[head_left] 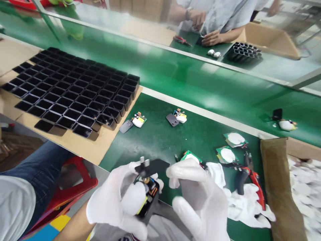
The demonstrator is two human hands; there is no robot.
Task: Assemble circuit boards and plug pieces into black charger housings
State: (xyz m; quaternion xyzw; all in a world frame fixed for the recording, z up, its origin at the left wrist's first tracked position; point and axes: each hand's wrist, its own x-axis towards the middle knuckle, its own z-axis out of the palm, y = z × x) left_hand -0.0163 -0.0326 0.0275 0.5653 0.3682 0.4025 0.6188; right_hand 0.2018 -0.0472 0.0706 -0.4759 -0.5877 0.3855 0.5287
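Observation:
Both my hands wear white gloves. My left hand (112,204) grips a black charger housing (148,201) with a circuit board and a white part inside it. My right hand (198,197) pinches the dark plug cover (152,166), which has two metal prongs, right above the housing. Two more board-and-cover sets (136,122) (177,117) lie on the green mat (155,137) further out.
A black tray of empty cells (72,90) sits on cardboard at left. Red-handled cutters (250,175), a white cloth (240,197) and round white pads (232,147) lie at right by a cardboard box (281,187). Across the green conveyor (200,83), another person's hands (212,36) work.

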